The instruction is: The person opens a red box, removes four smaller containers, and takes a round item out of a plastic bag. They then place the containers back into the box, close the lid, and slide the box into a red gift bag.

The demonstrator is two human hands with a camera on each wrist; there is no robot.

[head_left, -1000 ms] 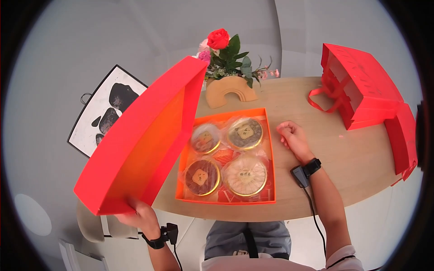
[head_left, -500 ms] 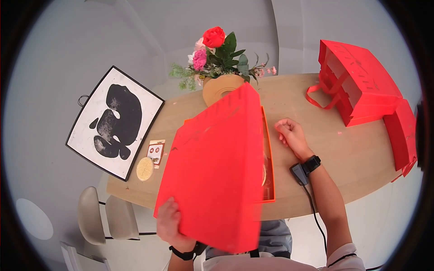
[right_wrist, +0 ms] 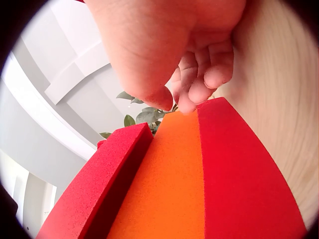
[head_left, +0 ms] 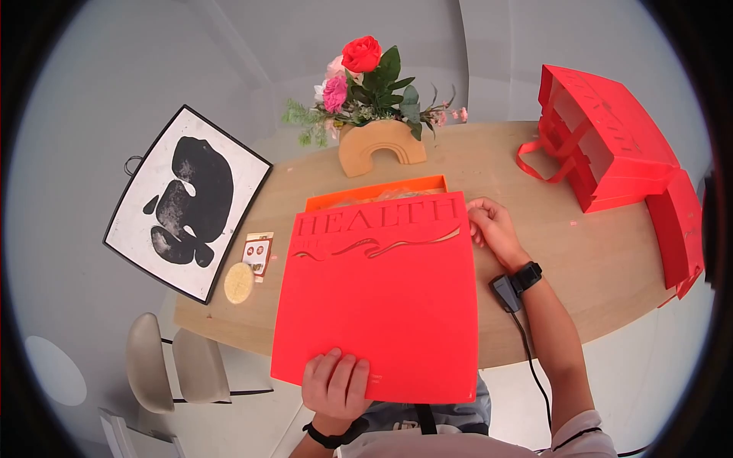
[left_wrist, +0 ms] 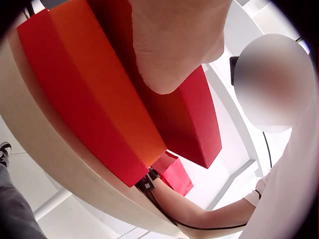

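Note:
My left hand [head_left: 336, 385] grips the near edge of a red box lid [head_left: 382, 305] printed with the word HEALTH, fingers on top. The lid covers most of the box base [head_left: 416, 183], whose orange far rim and some clear wrapping show beyond it. Both wrist views show the lid [left_wrist: 202, 119] raised off the base [right_wrist: 239, 169], with a dark gap between them; the base is orange above and red below. The tins inside are hidden. My right hand [head_left: 496, 231] rests on the table by the box's far right corner, fingers loosely curled, holding nothing.
A flower arrangement in an arch-shaped vase [head_left: 379, 145] stands behind the box. To the left are a framed picture [head_left: 191, 206], a small card [head_left: 258, 253] and a pale oval piece [head_left: 239, 283]. A red gift bag [head_left: 622, 145] lies at the right.
My left hand has swung the lid from upright at the left to over the base, turning its printed face up. The tins have gone from sight; my right hand has stayed put.

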